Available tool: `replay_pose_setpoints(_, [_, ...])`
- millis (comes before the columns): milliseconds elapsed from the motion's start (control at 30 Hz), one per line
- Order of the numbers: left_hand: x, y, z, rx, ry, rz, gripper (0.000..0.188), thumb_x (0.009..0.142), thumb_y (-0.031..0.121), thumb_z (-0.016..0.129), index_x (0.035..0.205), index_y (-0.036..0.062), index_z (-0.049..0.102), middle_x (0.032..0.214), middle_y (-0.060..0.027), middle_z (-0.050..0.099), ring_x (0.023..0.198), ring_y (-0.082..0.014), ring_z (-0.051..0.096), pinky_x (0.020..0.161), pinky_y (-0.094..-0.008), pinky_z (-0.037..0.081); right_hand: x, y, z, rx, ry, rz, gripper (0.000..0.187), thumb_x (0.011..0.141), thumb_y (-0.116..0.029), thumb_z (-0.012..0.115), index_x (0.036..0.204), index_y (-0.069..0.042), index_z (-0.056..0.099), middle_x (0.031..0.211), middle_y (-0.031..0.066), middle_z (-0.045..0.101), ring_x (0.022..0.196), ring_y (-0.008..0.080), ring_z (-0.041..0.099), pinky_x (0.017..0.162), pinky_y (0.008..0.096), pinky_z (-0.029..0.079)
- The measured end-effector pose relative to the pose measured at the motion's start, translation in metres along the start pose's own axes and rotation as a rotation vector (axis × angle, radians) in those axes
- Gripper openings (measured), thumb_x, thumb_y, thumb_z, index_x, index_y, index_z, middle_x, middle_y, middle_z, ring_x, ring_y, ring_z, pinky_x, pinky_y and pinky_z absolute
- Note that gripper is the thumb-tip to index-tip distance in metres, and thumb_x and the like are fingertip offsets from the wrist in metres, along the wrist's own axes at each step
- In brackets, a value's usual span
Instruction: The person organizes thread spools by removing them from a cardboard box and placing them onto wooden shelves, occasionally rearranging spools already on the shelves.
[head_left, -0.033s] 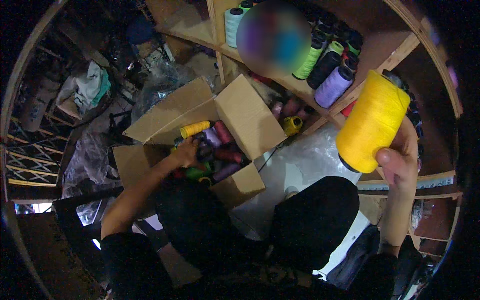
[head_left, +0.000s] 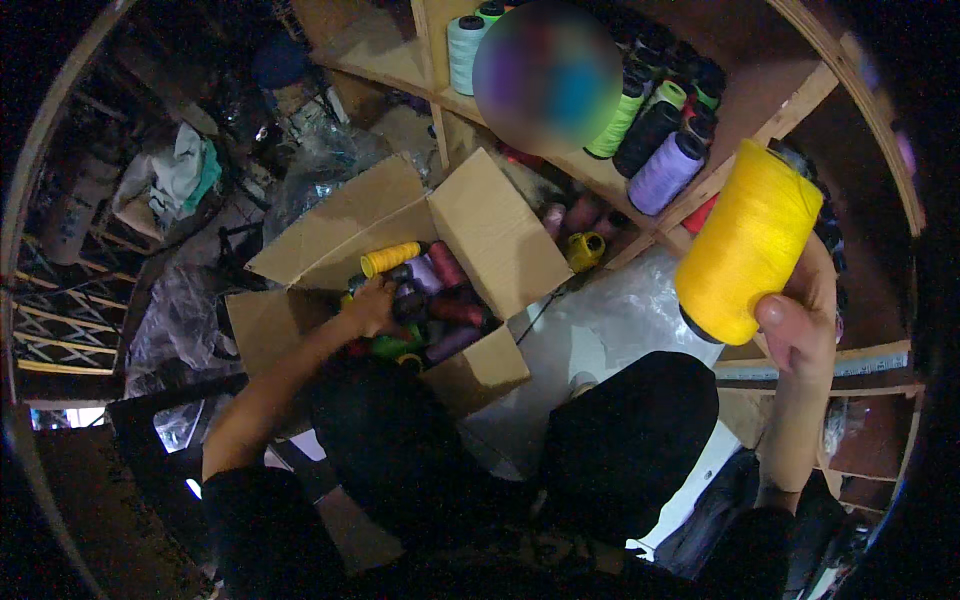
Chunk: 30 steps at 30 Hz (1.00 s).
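Observation:
My right hand (head_left: 800, 310) holds up a large yellow thread spool (head_left: 750, 243), tilted, with its dark base end low and left. The thumb presses on the near side of the spool, and the other fingers are hidden behind it. My left hand (head_left: 372, 306) reaches into an open cardboard box (head_left: 500, 235) among thread spools. Its fingers curl down, and what they grip is hidden. Just beyond that hand lies a smaller yellow spool (head_left: 391, 259). Dark red (head_left: 447, 264) and lilac (head_left: 423, 273) spools are beside it, with green and dark ones nearer me.
A wooden shelf (head_left: 400, 72) at the back carries several spools, including a lilac one (head_left: 667, 173) and a lime green one (head_left: 614, 125). A blurred disc covers part of it. Clear plastic sheeting (head_left: 630, 310) lies right of the box. A folding lattice (head_left: 70, 325) stands at far left.
The yellow spool in my right hand has shifted very slightly to the right. My left hand stays in the box.

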<state>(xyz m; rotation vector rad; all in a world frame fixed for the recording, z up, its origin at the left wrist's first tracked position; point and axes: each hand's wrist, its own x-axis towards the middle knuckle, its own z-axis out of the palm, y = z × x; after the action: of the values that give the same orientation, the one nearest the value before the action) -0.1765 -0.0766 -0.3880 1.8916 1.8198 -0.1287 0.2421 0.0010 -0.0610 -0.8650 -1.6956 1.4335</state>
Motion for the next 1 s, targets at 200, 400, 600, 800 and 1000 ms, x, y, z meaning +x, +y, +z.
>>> replay_pose_setpoints(200, [-0.016, 0.01, 0.008, -0.113, 0.131, -0.094, 0.101, 0.054, 0.044, 0.079, 0.131, 0.0011, 0.03, 0.121, -0.0274, 0.044, 0.111, -0.0414, 0.046, 0.094, -0.0456, 0.039, -0.005, 0.005, -0.01, -0.018, 0.026, 0.017, 0.08, 0.061, -0.021, 0.075, 0.127, 0.006, 0.039, 0.116, 0.0149, 0.055, 0.105, 0.0248, 0.056, 0.094, 0.0349, 0.04])
replay_pose_setpoints(400, [-0.037, 0.042, 0.019, -0.073, 0.315, 0.027, 0.069, 0.069, 0.024, 0.068, 0.128, 0.0119, 0.036, 0.103, -0.0256, 0.057, 0.095, -0.0441, 0.055, 0.085, -0.0469, 0.044, -0.005, 0.012, -0.011, -0.014, 0.047, -0.009, 0.08, 0.061, -0.021, 0.075, 0.126, 0.006, 0.039, 0.117, 0.015, 0.054, 0.105, 0.0251, 0.056, 0.094, 0.0359, 0.041])
replay_pose_setpoints(600, [-0.039, 0.054, 0.004, -0.022, 0.233, -0.137, 0.05, 0.077, 0.021, 0.058, 0.123, 0.0141, 0.042, 0.102, -0.0256, 0.058, 0.093, -0.043, 0.056, 0.079, -0.0472, 0.046, -0.011, 0.008, -0.007, 0.035, 0.035, -0.027, 0.077, 0.063, -0.019, 0.075, 0.127, 0.004, 0.039, 0.117, 0.0143, 0.055, 0.104, 0.025, 0.056, 0.094, 0.0357, 0.042])
replay_pose_setpoints(800, [-0.025, 0.059, -0.031, -0.32, 0.041, -0.043, 0.058, 0.074, 0.026, 0.063, 0.126, 0.0105, 0.04, 0.105, -0.0256, 0.056, 0.099, -0.0406, 0.055, 0.083, -0.0442, 0.045, -0.019, -0.008, -0.025, 0.03, 0.009, -0.008, 0.078, 0.063, -0.011, 0.077, 0.13, 0.001, 0.037, 0.12, 0.0092, 0.052, 0.109, 0.0199, 0.053, 0.096, 0.0346, 0.04])
replay_pose_setpoints(1000, [-0.035, 0.061, -0.126, -0.909, 0.251, 0.185, 0.077, 0.059, 0.017, 0.078, 0.124, -0.0005, 0.041, 0.116, -0.0141, 0.054, 0.107, -0.0241, 0.052, 0.095, -0.0351, 0.04, -0.047, -0.081, -0.059, -0.148, 0.31, -0.428, 0.076, 0.061, -0.016, 0.076, 0.125, 0.005, 0.042, 0.118, 0.0154, 0.054, 0.105, 0.0248, 0.056, 0.095, 0.038, 0.041])
